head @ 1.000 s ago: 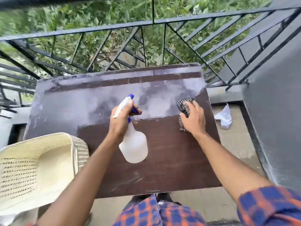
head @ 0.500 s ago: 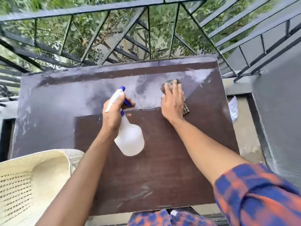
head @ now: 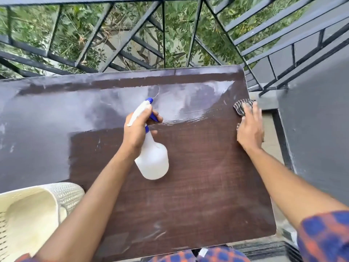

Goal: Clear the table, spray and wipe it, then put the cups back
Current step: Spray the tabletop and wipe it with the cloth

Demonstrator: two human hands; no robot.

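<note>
Beside the railing, a checked cloth was pressed under the straight-fingered right hand at the right edge of the table. The spray bottle was gripped round its neck by the left hand, presumably for respraying. No cups were seen.

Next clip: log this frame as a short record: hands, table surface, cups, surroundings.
left hand: grips spray bottle at the neck, above the table
right hand: presses checked cloth at the table's right edge
table surface: wet streaks mid-far; pale film left and far
cups: none in view
beside table: cream plastic chair, near left
</note>
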